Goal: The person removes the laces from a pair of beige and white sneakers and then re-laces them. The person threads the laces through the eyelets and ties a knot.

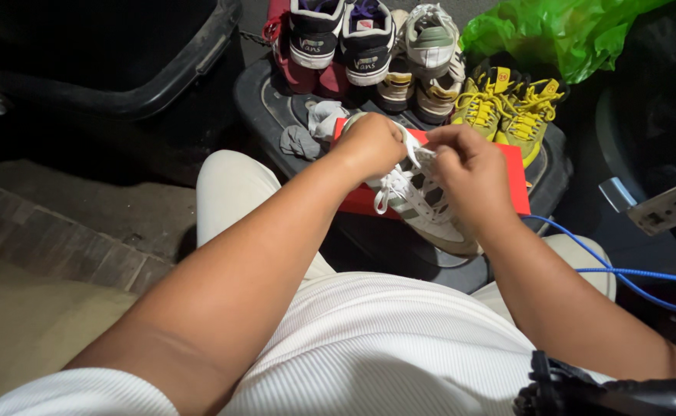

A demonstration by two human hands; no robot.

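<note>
Nearest the camera, the person's white ribbed garment filled the lower frame, with a black device at the lower right edge. Both forearms reached forward over pale trousers.

The left hand was clenched, its grip closed on a white lace of the white sneaker. The right hand was likewise closed, pinching the lace just beside the left hand. The sneaker, white with grey-green panels, lay tilted on a red box lid, sole toward the person, between the two hands and partly hidden by them.

The red lid rested on a dark moulded surface. A grey sock and a white sock lay just left of the lid, near the surface's left edge.

Beyond the lid, shoes stood close together: a yellow pair at right, a white and sage pair in the middle, a dark pair with white toe ends at left, partly over maroon footwear. A green plastic bag sat behind the yellow pair; its contents could not be seen.

A black bin stood at far left; its interior was dark and its contents could not be told. At right, a blue cable ran to a socket strip. Open floor lay to the left of the person's knee.
</note>
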